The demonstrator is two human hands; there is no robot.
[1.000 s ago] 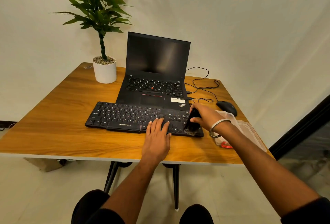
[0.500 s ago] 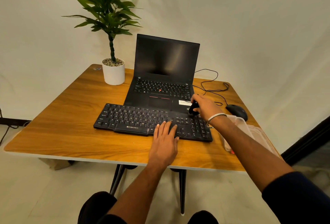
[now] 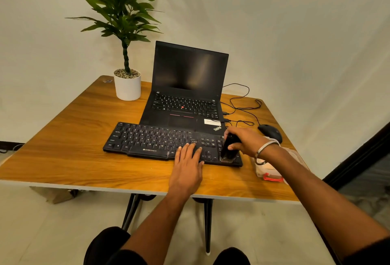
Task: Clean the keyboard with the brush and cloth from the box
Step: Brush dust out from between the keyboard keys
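Note:
A black keyboard (image 3: 152,140) lies on the wooden table (image 3: 69,159) in front of a laptop. My right hand (image 3: 245,141) grips a black brush (image 3: 229,149), whose bristles touch the keys at the keyboard's right end near its front edge. My left hand (image 3: 187,163) lies flat, fingers spread, on the keyboard's front right part. A clear plastic box (image 3: 270,171) with a red clasp sits right of the keyboard, partly hidden by my right forearm. No cloth is visible.
An open black laptop (image 3: 187,87) with a dark screen stands behind the keyboard. A potted plant (image 3: 127,84) is at the back left. A black mouse (image 3: 271,132) and cables (image 3: 242,106) lie at the back right. My knees show below the table's front edge.
My right hand has swept the brush from the keyboard's back right corner down to its front right edge. My left hand stays on the keys. The camera view shifted slightly.

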